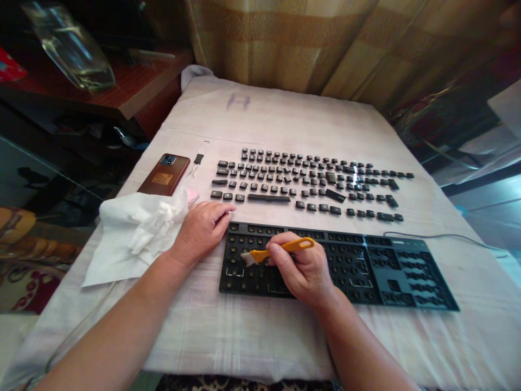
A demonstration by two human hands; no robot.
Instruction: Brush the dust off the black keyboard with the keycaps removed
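A black keyboard frame [366, 269] with its keycaps removed lies on a white cloth-covered table [260, 336]. My right hand [303, 269] is closed round a small orange-handled brush [280, 248], its white bristles touching the frame's left part. My left hand [203, 228] rests flat, fingers stretched out, on the frame's upper left corner. Several loose black keycaps [309, 182] lie in rows on the cloth beyond the frame.
Crumpled white paper towels [130, 233] lie at the left, with a brown phone [164, 175] face down behind them. The keyboard cable [443, 237] runs off to the right. A dark wooden shelf [122, 87] stands at the back left, curtains behind the table.
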